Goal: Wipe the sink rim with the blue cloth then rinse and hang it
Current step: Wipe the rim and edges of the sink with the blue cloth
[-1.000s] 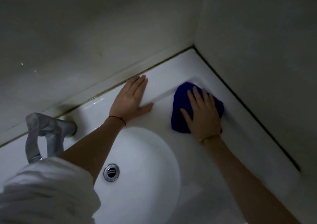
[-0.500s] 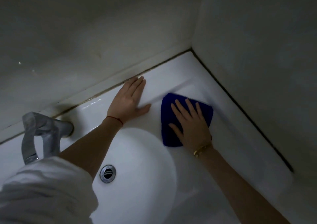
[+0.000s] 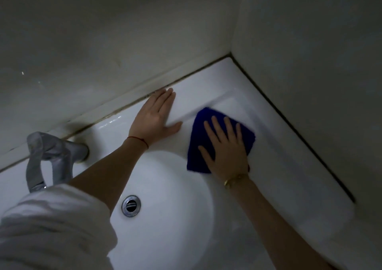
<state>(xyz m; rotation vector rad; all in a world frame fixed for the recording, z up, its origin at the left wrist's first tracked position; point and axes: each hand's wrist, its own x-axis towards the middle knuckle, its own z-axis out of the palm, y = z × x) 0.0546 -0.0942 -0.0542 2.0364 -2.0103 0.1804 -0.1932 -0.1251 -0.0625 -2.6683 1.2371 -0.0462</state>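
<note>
Sliding back from the corner, the cloth lies on the sink rim under the flat, spread right hand. Left hand braces flat, fingers together. Wiping underway; rinsing and hanging remain, I'd say.

The sink rim meets two walls in the corner, which close it behind and at the right. The left hand lies flat beside the blue cloth; the tap stands further left.
</note>
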